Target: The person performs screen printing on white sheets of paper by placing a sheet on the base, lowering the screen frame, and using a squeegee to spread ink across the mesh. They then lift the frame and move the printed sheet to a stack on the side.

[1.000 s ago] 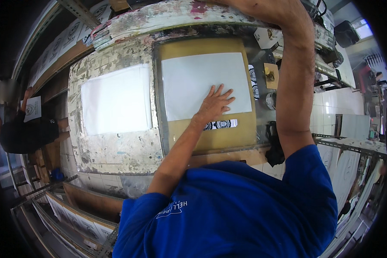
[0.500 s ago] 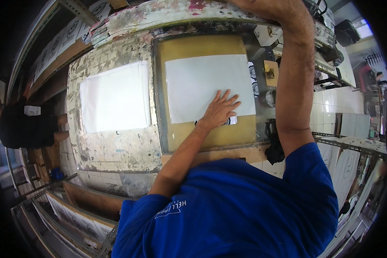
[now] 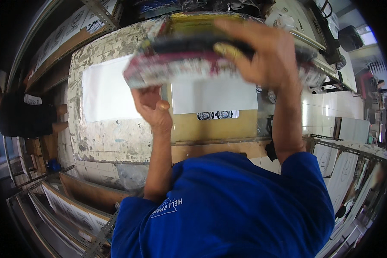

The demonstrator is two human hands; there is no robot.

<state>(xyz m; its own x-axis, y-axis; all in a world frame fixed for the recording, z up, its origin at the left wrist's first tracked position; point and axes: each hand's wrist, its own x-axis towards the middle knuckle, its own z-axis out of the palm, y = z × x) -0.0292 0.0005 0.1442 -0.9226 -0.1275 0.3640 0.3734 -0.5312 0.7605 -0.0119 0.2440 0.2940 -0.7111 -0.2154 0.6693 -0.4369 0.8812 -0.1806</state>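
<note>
Both hands grip the ink-stained printing frame, held tilted above the surface [image 3: 116,133]: the left hand [image 3: 152,107] under its near edge, the right hand [image 3: 268,56] over the top rail. The printing frame [image 3: 193,56] looks rigid, broad and awkward; its rails suit gripping, not the mesh. Beyond lies white paper [image 3: 215,94].

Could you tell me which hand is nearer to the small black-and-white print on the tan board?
The left. The left hand grips the ink-stained frame just left of and slightly above the print; the right hand holds the frame higher, farther up and right.
</note>
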